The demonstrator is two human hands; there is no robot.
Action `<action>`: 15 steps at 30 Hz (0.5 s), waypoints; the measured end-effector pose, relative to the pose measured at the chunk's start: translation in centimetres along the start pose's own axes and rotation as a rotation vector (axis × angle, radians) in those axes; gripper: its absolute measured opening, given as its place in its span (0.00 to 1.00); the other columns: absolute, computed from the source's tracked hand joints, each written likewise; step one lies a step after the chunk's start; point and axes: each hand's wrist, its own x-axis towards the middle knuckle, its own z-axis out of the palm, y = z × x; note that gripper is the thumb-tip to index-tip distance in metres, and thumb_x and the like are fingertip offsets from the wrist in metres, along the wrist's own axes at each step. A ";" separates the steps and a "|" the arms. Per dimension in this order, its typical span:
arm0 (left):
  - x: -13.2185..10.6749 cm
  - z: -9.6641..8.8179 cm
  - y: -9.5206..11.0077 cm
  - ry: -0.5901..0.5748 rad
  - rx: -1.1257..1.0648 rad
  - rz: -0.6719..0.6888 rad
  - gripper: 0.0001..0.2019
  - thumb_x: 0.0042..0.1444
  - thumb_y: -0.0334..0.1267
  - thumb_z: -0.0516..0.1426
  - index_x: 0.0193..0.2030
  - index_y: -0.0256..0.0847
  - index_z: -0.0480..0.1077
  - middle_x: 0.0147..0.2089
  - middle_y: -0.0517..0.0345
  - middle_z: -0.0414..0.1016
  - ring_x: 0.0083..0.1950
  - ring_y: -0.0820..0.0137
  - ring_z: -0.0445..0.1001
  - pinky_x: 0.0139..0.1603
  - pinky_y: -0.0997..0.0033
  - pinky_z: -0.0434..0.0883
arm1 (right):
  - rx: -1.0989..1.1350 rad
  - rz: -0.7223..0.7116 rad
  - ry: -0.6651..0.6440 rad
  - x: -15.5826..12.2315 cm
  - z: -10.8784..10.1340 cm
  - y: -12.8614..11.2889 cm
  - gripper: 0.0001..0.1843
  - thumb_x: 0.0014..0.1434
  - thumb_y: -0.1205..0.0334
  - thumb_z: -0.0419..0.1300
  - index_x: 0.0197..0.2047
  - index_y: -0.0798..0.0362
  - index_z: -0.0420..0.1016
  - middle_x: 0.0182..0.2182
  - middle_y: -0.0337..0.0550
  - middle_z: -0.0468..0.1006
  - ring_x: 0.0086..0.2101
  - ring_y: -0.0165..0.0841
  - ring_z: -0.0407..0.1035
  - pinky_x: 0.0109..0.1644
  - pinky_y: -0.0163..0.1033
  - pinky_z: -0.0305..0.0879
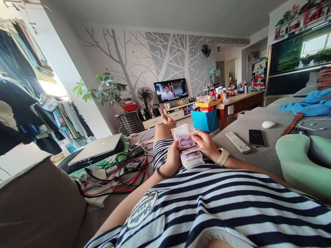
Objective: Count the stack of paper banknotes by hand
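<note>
At the far left, clothes (15,103) hang by the bright window, and a shut silver laptop (97,148) lies on the sofa with a tangle of red, black and white cables (121,175) just beside it. Next comes the left hand (172,158), a beaded bracelet at its wrist, grasping the left side of a purple banknote (186,140) that faces the wearer. That note stands between the two hands, touching both, above the lap; more notes (178,131) fan out behind it, pale and pinkish at the edges. Below it — between the hands and near the striped clothing (219,186) — is a thick stack of notes (191,158); whether fingers support it underneath is hidden. The right hand (205,143), a pale watch (222,156) on its wrist, pinches the purple note's right edge between thumb and fingers. Farther right on the sofa, well apart from the money, lie a remote (237,142), a dark phone (257,137), a white mouse (269,124) and a green neck pillow (293,158).
</note>
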 end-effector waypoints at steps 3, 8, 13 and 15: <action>0.1 -0.2 -0.1 -0.001 0.000 0.012 0.09 0.50 0.41 0.66 0.35 0.39 0.77 0.40 0.48 0.86 0.56 0.48 0.83 0.55 0.54 0.80 | 0.000 -0.006 -0.001 0.0 0.0 0.0 0.23 0.65 0.37 0.61 0.33 0.50 0.71 0.25 0.37 0.68 0.27 0.32 0.62 0.30 0.37 0.57; 0.3 -0.2 -0.2 -0.002 0.009 0.029 0.10 0.48 0.42 0.66 0.34 0.40 0.77 0.39 0.49 0.86 0.55 0.48 0.83 0.54 0.55 0.80 | -0.002 -0.011 0.005 -0.1 -0.1 -0.1 0.25 0.66 0.36 0.60 0.33 0.50 0.71 0.24 0.36 0.66 0.27 0.32 0.61 0.30 0.38 0.56; 0.1 -0.2 -0.2 0.007 0.000 0.032 0.09 0.50 0.41 0.66 0.36 0.40 0.78 0.40 0.48 0.86 0.55 0.49 0.83 0.54 0.54 0.80 | 0.002 -0.019 0.014 -0.1 -0.1 -0.4 0.27 0.65 0.33 0.60 0.32 0.49 0.70 0.22 0.35 0.64 0.25 0.32 0.60 0.30 0.38 0.55; 0.0 0.0 -0.2 0.007 -0.004 0.030 0.08 0.50 0.41 0.65 0.36 0.41 0.78 0.40 0.48 0.86 0.55 0.49 0.83 0.53 0.54 0.81 | 0.003 -0.023 0.018 -0.1 -0.1 -0.6 0.28 0.65 0.32 0.59 0.31 0.49 0.69 0.22 0.34 0.64 0.24 0.31 0.59 0.29 0.38 0.54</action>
